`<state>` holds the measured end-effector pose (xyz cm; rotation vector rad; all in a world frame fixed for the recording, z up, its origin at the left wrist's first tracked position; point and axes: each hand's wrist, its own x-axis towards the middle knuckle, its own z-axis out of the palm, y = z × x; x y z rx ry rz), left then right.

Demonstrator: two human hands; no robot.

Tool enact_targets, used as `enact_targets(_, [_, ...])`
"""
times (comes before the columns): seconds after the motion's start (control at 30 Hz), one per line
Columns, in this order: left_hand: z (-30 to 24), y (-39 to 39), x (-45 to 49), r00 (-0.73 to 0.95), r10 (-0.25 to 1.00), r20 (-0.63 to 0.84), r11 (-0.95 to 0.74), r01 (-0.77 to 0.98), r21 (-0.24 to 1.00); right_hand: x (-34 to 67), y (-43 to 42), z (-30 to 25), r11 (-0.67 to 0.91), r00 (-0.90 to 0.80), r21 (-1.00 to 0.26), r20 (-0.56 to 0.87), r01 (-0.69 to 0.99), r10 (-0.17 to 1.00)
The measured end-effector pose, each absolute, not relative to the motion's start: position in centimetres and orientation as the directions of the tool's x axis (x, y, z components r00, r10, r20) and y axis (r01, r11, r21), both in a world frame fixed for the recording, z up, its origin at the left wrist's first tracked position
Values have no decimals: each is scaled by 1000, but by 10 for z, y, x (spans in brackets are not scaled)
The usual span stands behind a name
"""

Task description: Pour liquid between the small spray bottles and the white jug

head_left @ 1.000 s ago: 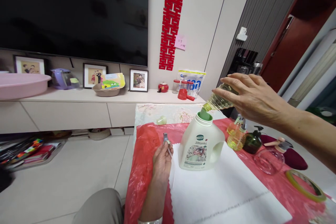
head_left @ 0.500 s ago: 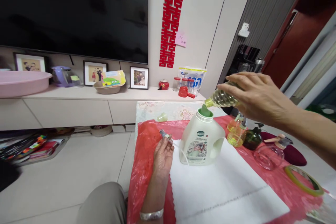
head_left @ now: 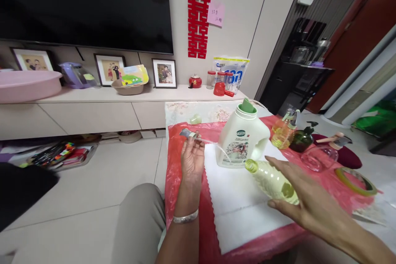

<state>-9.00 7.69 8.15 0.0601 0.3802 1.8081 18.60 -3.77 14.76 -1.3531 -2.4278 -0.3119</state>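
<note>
My left hand [head_left: 193,161] pinches a pump head [head_left: 187,133] with a grey nozzle, and its thin pale tube trails toward the jug. My right hand [head_left: 315,202] is wrapped round a clear yellow-green bottle [head_left: 268,178], tilted with its uncapped neck pointing left, low over a white cloth [head_left: 244,210]. Behind the bottle stands a pale detergent jug [head_left: 236,142] with its mouth uncapped and a green spout [head_left: 247,106] showing. A small translucent green cap [head_left: 195,119] lies beyond my left hand.
On the red plastic sheet [head_left: 175,161] to the right stand yellow pump bottles [head_left: 282,136], a dark green pump bottle [head_left: 301,140] and a pink pump bottle [head_left: 318,156]. A roll of tape [head_left: 355,181] lies nearer. Photo frames and jars line the cabinet [head_left: 89,113] behind.
My right hand has brought the bottle from above the jug's mouth down and toward me, over the cloth. My left hand still holds the pump head. The view has shifted.
</note>
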Motion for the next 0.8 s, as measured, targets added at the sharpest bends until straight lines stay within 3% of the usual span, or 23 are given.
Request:
enact_targets(0.3, [107, 45, -78, -260, 965, 20, -244, -874, 421, 174, -56, 110, 421, -339, -177, 362, 890, 868])
enact_targets(0.57, [106, 1, -51, -81, 996, 36, -87, -815, 573, 161, -58, 110, 426, -302, -280, 392, 861, 869])
enact_targets(0.8, [97, -23, -39, 28, 1000, 2, 22, -831, 556, 145, -63, 112, 500, -330, -278, 483, 820, 811])
